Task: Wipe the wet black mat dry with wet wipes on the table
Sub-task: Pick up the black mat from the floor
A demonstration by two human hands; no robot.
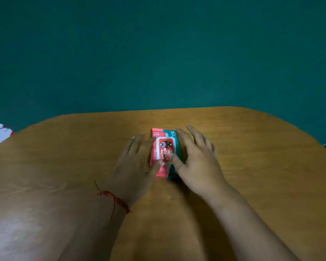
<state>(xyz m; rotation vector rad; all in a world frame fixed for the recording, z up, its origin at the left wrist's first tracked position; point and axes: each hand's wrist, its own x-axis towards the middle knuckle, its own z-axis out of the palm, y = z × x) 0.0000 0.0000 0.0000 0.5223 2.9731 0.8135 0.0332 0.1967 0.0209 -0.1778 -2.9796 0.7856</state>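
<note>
Left hand (137, 162), right hand (196, 161) flank wipes pack (163, 150), flap (166, 146) closed, on table (64, 147); fingers (197, 137) straight, thumbs (155, 166) touching pack.

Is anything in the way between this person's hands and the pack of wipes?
Nothing visible does. The left hand lies against the left edge of the wipes pack, and the right hand rests over its right side, thumb on the label.
</note>
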